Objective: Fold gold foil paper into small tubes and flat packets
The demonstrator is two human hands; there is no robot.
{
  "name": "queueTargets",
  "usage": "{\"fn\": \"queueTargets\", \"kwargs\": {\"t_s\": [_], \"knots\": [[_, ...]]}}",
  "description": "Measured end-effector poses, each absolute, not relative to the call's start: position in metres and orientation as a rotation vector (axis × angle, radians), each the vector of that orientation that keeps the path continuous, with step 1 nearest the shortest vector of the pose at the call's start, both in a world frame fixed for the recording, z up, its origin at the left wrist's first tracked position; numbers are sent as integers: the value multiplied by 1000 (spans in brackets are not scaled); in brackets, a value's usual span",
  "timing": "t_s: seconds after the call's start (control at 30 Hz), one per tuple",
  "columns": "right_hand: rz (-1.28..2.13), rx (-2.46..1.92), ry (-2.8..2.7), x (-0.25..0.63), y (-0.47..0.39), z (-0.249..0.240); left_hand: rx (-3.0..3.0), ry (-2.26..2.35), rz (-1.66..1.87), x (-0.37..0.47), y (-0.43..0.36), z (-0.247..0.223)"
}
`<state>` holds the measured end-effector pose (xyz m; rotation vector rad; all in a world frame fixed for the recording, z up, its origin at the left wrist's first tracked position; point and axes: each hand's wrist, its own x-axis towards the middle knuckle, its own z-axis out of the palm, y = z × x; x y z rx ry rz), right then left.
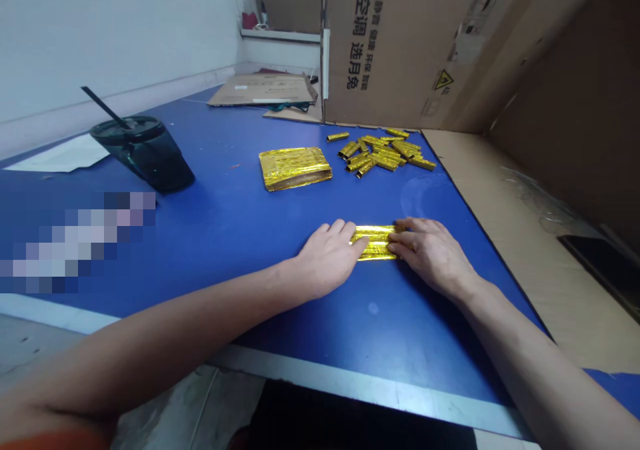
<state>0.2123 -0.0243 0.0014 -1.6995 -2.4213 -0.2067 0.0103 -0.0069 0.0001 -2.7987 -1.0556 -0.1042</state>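
Note:
A shiny sheet of gold foil paper [377, 244] lies on the blue tabletop in front of me, with creases running lengthwise. My left hand [330, 253] grips its left end, the thumb resting on top. At the right end, my right hand [429, 247] has its fingers and thumb pressed together on the paper. Both ends are partly hidden under the fingers. Beyond my hands sits a stack of flat gold foil sheets [295, 168]. To the right of that stack, several small rolled or folded gold foil pieces [384, 153] lie in a loose heap.
A dark tumbler with a straw [145, 153] stands at the left, near a white sheet [63, 153]. A big cardboard box [400, 50] rises behind the heap. Flattened cardboard [263, 90] lies at the back. Brown board [500, 237] borders the right edge; a patch at left is pixelated.

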Motion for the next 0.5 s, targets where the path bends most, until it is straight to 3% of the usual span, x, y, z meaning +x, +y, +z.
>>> {"fn": "queueTargets", "kwargs": {"t_s": [0.5], "knots": [[-219, -1774, -2392, 230, -17, -3, -2999, -948, -45, 9, -22, 5]]}}
